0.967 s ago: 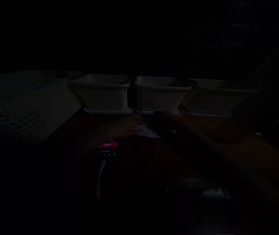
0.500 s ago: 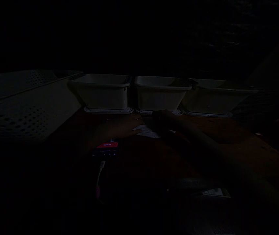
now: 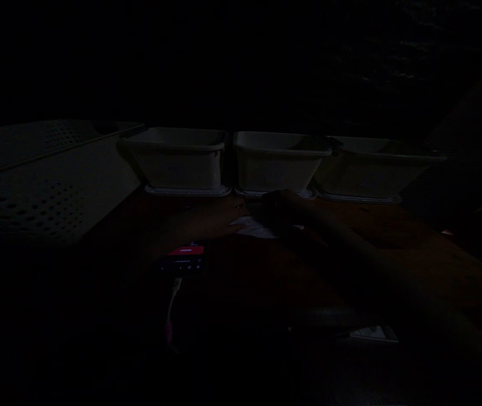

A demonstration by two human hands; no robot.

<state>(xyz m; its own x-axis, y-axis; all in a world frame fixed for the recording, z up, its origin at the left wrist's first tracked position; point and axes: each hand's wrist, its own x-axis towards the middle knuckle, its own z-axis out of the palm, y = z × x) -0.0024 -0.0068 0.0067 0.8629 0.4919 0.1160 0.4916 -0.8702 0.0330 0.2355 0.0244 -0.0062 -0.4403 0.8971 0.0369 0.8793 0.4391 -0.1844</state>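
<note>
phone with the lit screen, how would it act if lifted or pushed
The phone is probably stiff, as its outline looks flat and straight-edged. Lying screen up on the table, it seems unlikely to roll or tip if pushed. The cable at its near end may drag or tug when it is lifted.

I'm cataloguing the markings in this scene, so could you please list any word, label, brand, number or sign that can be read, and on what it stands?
No text can be read.
Phone: pale marks on the screen's red band and small ones below, too small and blurred to read.
Leftmost tub: faint marks on its front, too dark to read.
Pale sheet: too dark to tell.
</note>
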